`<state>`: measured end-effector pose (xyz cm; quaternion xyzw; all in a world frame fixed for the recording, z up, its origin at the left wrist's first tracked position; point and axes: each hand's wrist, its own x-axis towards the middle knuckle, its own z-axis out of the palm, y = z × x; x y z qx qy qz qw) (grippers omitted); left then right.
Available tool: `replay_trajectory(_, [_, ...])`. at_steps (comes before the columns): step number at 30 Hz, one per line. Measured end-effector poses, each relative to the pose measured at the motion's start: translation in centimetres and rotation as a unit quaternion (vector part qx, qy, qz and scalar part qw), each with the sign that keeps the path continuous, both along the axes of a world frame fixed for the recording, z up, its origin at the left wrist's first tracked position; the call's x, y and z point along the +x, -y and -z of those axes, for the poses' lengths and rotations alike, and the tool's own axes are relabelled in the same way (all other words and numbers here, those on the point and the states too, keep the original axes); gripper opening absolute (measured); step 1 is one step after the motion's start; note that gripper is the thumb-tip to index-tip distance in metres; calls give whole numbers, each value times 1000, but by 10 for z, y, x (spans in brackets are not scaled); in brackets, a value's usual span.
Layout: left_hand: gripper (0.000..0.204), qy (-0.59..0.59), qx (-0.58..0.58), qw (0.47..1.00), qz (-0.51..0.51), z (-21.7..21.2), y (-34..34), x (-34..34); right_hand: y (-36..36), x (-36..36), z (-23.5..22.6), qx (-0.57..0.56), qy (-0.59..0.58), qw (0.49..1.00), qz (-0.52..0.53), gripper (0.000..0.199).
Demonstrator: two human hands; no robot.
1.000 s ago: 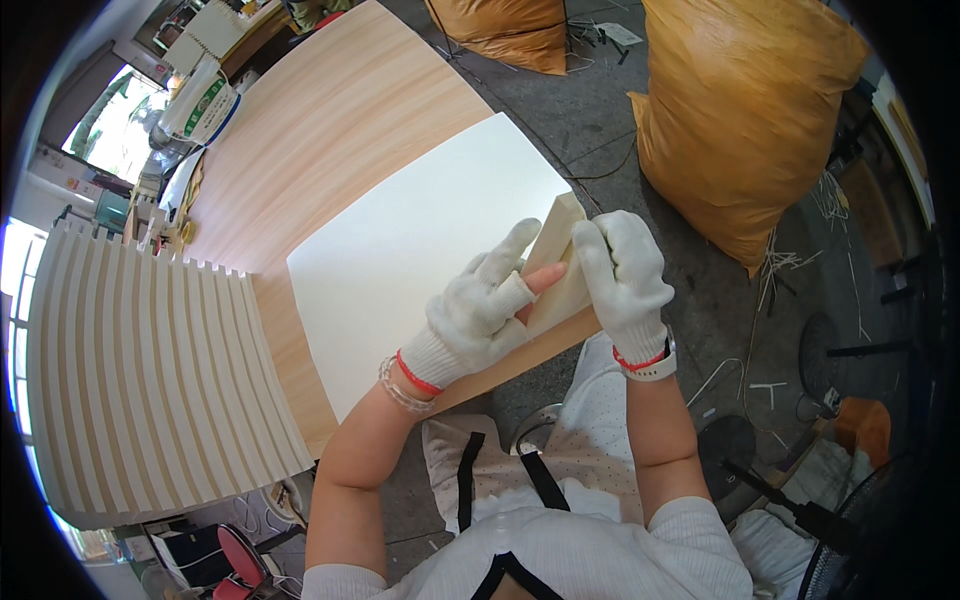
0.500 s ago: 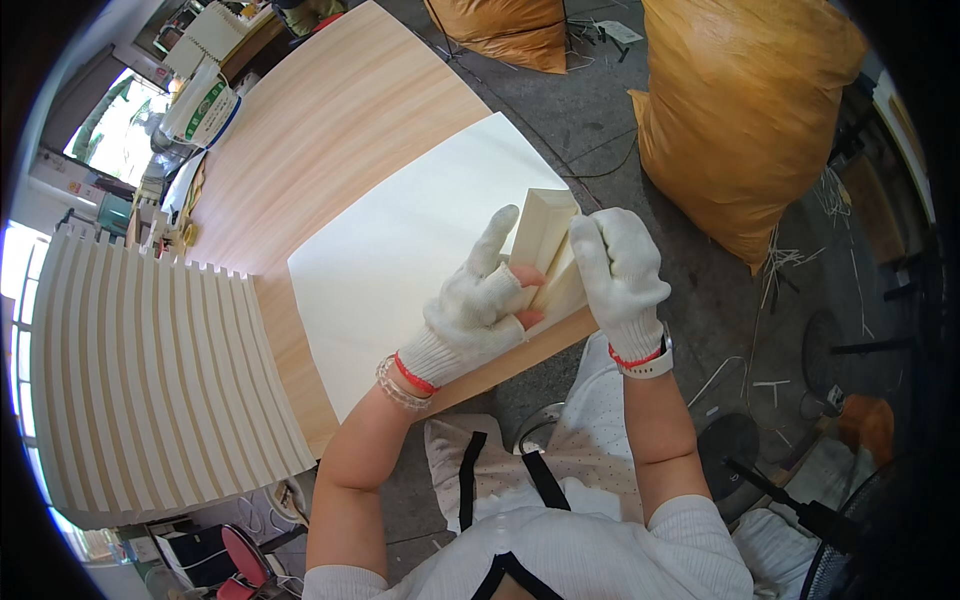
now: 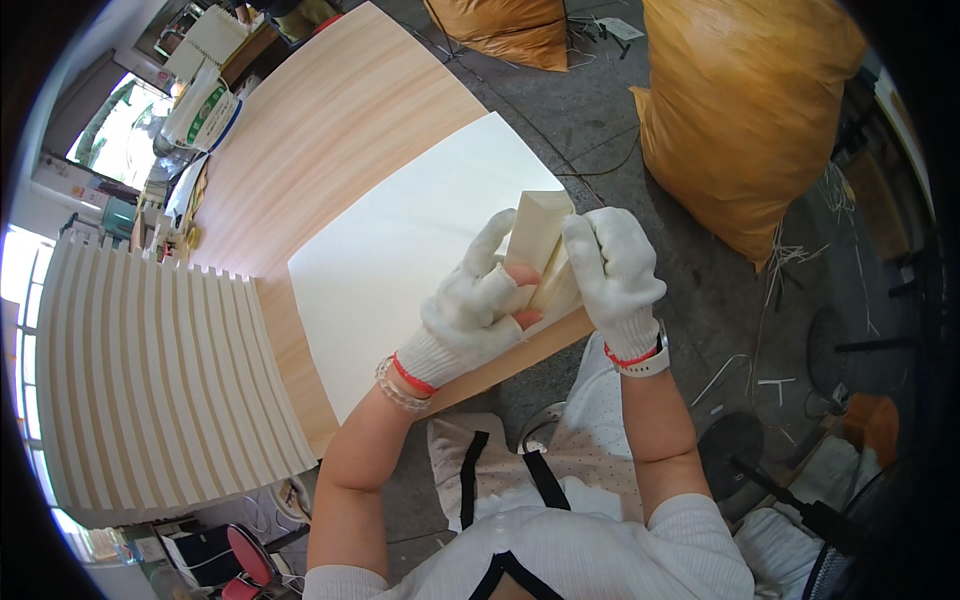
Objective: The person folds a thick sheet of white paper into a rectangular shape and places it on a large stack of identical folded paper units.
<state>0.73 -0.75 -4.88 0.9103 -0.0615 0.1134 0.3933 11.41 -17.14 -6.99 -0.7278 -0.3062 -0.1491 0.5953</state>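
Both my hands wear white knit gloves. My right hand grips the right side of a folded cream paper piece held upright over the near edge of the table. My left hand presses against the piece's left face, index finger stretched up along it and bare fingertips showing at the fold. Under the hands lies a large white sheet on the light wooden table.
A slatted cream panel stands at the left. Two stuffed orange-yellow sacks sit on the grey floor at the right and top. Boxes and bags crowd the table's far left end. Scraps litter the floor at right.
The paper piece has been turned from lying slanted to standing more upright between my hands. My left index finger has stretched up along its side.
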Motion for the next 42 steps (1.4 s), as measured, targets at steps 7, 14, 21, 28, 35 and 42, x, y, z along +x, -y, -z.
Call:
replay_trajectory(7, [38,102,88,991,26,8,-4,4,4,1,-2,-12,5,1000,-24,16])
replay_trajectory(14, [39,62,52,997,18,1,0,5,1,1,5,-29,11,999,10,10])
replay_trajectory(21, [42,46,28,998,13,0,0,5,6,2,5,-23,36,999,-17,6])
replay_trajectory(28, [50,115,121,985,48,5,-5,8,6,2,4,-34,60,997,-18,6])
replay_trajectory(35, [43,34,22,999,22,0,0,4,5,2,6,-34,52,998,-4,5])
replay_trajectory(42, [46,114,64,991,18,7,0,5,5,4,7,-11,51,998,-23,8])
